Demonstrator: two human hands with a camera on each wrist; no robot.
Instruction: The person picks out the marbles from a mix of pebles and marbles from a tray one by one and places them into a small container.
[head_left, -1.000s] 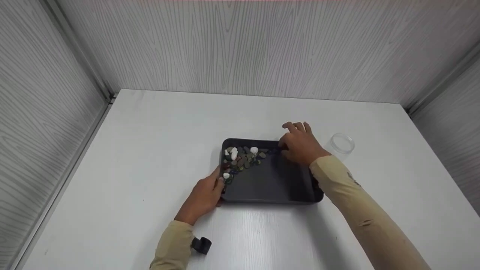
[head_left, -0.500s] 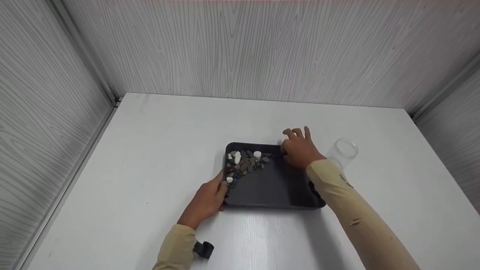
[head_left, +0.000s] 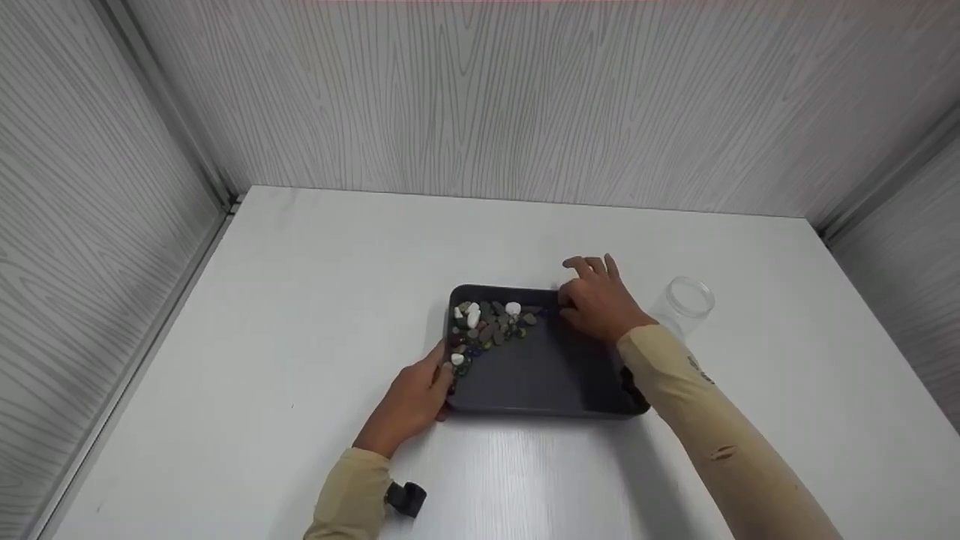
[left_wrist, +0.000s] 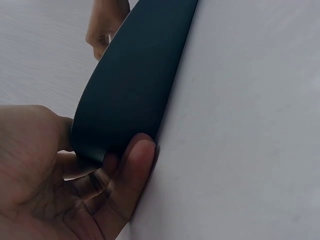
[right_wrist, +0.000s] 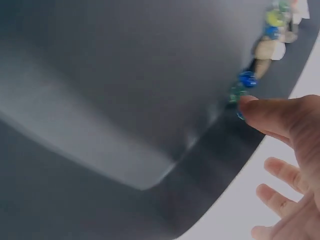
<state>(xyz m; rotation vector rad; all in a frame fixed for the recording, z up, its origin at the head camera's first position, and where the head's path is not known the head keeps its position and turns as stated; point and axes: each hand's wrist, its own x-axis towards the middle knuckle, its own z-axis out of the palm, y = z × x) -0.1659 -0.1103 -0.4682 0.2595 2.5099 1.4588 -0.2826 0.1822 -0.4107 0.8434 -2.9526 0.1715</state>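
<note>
Pebbles (head_left: pixel 487 330) in brown and white, with coloured glass marbles (right_wrist: pixel 247 78), crowd the far-left part of a shallow black rectangular tray (head_left: pixel 540 375) on the white counter (head_left: pixel 330 285). The left hand's (head_left: pixel 409 394) grip curls round its left wall; only the left wrist view shows fingertips low outside. The right wrist view reveals one digit of the right hand (head_left: pixel 598 300) inside by marbles, others spread outside; whether it pinches anything, I cannot tell. Rightward is a clear cylindrical container (head_left: pixel 682 306).
</note>
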